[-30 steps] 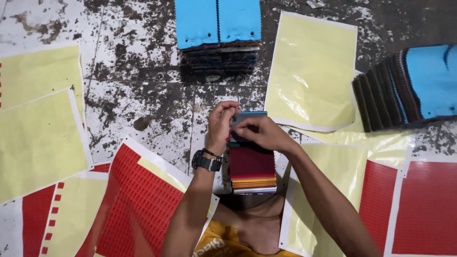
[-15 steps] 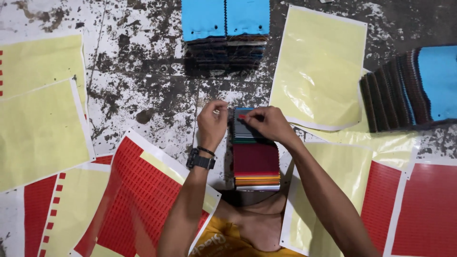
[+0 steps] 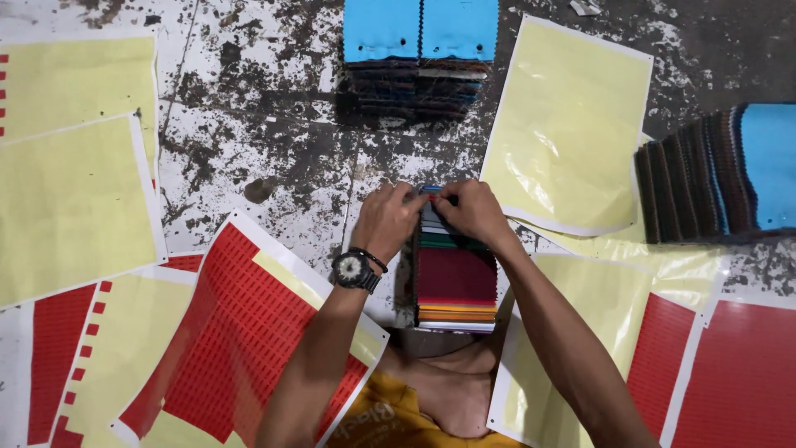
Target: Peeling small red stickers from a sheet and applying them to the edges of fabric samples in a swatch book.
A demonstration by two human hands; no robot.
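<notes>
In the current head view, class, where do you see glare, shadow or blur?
Head view: glare streaks the glossy yellow sheet; shadow lies beside the blue-topped swatch stack; left hand, right hand and the fanned fabric swatches look sharp.

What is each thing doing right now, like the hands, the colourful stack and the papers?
left hand: fingertips pressed on the far end of the swatch stack.
right hand: pinching the same end.
swatch stack: fanned, lying flat on the floor.
blue-topped pile: stacked, untouched.
slanted pile: leaning over, spread out.
yellow sheet: lying flat, shiny.
red sticker sheet: partly peeled.
</notes>
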